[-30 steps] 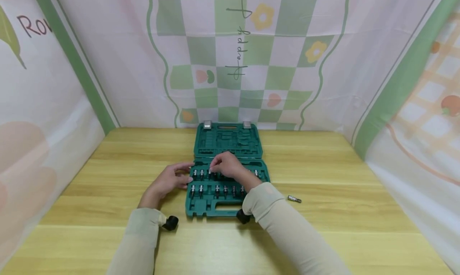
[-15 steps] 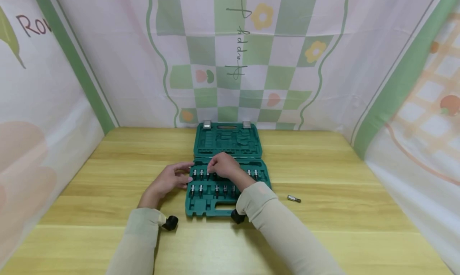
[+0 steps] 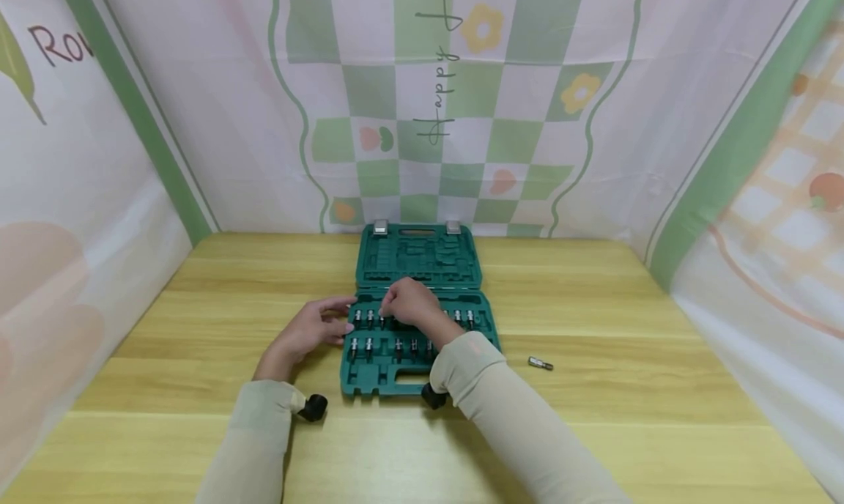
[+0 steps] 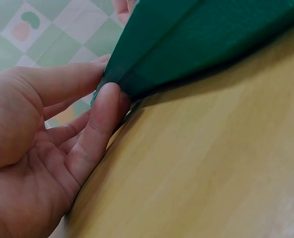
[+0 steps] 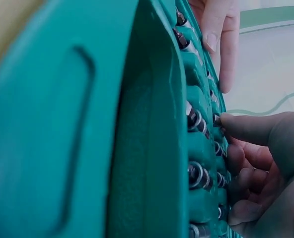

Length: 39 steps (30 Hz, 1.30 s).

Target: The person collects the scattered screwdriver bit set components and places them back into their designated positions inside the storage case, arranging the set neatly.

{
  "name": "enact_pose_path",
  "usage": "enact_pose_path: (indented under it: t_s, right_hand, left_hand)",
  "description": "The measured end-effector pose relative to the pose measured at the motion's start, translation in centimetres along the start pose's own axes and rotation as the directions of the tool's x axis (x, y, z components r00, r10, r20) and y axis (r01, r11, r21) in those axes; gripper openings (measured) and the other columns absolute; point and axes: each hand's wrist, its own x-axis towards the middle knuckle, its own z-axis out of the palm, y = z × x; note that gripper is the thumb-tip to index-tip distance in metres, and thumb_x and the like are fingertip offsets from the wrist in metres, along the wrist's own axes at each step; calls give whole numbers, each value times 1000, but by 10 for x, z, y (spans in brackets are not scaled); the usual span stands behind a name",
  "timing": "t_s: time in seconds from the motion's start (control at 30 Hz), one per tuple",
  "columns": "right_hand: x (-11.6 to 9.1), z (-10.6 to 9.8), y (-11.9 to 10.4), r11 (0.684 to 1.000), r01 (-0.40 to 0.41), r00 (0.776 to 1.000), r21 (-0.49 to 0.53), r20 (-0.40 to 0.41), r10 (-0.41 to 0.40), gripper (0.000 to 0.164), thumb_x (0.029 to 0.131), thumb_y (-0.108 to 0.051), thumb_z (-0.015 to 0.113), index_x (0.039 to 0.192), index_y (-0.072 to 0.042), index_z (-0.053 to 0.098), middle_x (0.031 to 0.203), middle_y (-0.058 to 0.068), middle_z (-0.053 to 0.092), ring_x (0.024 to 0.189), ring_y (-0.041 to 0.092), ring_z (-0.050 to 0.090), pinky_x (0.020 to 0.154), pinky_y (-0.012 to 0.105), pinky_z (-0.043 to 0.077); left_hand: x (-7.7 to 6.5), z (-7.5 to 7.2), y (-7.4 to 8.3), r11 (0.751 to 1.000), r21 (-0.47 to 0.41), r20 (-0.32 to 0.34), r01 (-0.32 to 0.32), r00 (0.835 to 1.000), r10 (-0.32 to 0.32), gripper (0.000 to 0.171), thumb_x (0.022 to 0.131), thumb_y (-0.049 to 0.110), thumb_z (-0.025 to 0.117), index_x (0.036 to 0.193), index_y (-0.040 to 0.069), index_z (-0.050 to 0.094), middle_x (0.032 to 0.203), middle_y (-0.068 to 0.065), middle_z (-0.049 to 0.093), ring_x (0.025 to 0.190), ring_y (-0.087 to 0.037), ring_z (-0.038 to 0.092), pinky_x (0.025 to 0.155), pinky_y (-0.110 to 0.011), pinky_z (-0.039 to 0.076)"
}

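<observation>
A green plastic tool case [image 3: 369, 378] lies unfolded on the wooden table, its lid at the back. Two rows of metal bit sockets [image 3: 354, 349] sit in its moulded slots. Over the back row, my right hand [image 3: 414, 302] pinches one bit socket [image 5: 217, 120] between thumb and fingers, at its slot. The hand covers part of that row. My left hand [image 3: 313, 330] rests against the case's left edge, fingers fairly straight; in the left wrist view its fingertips touch the case's side wall [image 4: 157, 59].
One loose bit socket [image 3: 541, 363] lies on the table [image 3: 593, 416] to the right of the case. Two silvery latches stand on the lid's far edge. Patterned cloth [image 3: 448, 108] hangs behind and at both sides.
My right hand has shifted slightly left over the back row with the bit socket, then almost stopped. My left hand stays at the case's edge.
</observation>
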Motion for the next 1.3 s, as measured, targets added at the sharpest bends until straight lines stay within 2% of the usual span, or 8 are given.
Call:
enact_pose_path:
  t_s: [0.2,0.53,0.7,0.9,1.03,1.13,1.3]
  right_hand:
    - [0,1,-1,1000,-5,1000,-20,-4,5,24,90,-29,71,72,-14,66,70,-1,61,60,17,53,54,32,44]
    - [2,3,1,996,-21,1000,-89,-16,20,28,91,-37,70,72,-17,61,66,-2,57,58,16,51,51,31,41]
    - [1,-1,5,1000,8,1000,-15,1,-8,34,93,-35,66,69,-13,56,59,-1,46,52,16,43,49,31,37]
    - [3,-10,11,995,33,999,95,30,-36,24,94,-32,65,85,-10,66,75,2,59,60,16,47,57,31,42]
    - [6,-13,13,991,29,999,132,37,-34,23,95,-32,65,88,-10,67,85,4,60,64,17,47,59,32,42]
    - [6,-15,15,986,25,999,164,32,-31,28,95,-33,64,88,-7,67,82,5,58,64,18,46,59,33,41]
    - [2,-19,19,977,33,999,210,6,-35,31,96,-33,62,90,-3,66,86,7,61,70,21,52,63,34,43]
  left_hand:
    - [-1,-1,0,1000,-5,-11,7,1000,-7,54,92,2,64,144,6,48,134,-24,46,99,-27,60,76,-38,57]
    - [0,0,-2,1000,-11,-4,10,1000,-10,54,92,3,65,144,7,48,134,-23,47,98,-27,61,77,-39,57]
    - [1,0,-1,1000,-9,6,0,1000,0,54,93,4,65,144,7,48,135,-23,46,100,-28,60,77,-39,57]
    - [1,0,0,1000,0,12,-5,1000,5,53,93,4,64,144,6,47,135,-24,46,99,-28,60,77,-39,57]
    - [0,-1,1,1000,4,11,-3,1000,3,53,94,4,63,144,6,47,135,-24,46,98,-28,60,77,-38,57]
    - [-1,-1,1,1000,4,7,1,1000,-1,53,94,4,63,144,6,47,134,-23,47,98,-28,60,77,-38,57]
    - [-1,-1,2,1000,5,9,4,1000,-4,53,93,4,64,144,6,47,133,-23,47,98,-27,60,77,-38,57]
